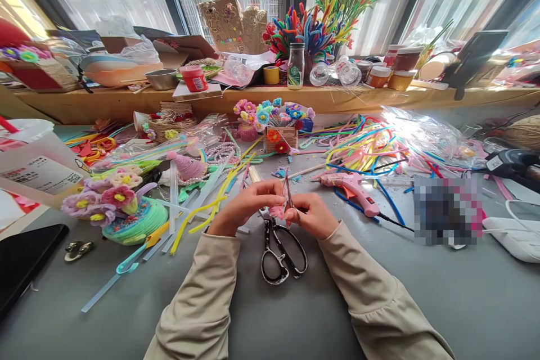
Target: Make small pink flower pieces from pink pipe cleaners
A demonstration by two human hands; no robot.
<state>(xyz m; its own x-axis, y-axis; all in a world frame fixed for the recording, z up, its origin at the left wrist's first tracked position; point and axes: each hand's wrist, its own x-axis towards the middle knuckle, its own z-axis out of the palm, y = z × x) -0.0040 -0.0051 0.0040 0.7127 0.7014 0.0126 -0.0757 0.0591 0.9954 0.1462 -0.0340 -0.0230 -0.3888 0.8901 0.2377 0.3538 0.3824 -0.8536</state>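
Scissors point(280, 253), one black pair, lie flat on the grey table point(422, 304) just near of the hands; one pink glue gun point(350, 185) sits to the right, loose pipe cleaners point(363, 146) heaped far right. Bright windows run along the far wall. Left hand point(244, 205) and right hand point(312, 215) meet at centre, fingers pinched closed on one small pink pipe-cleaner piece point(283, 205).
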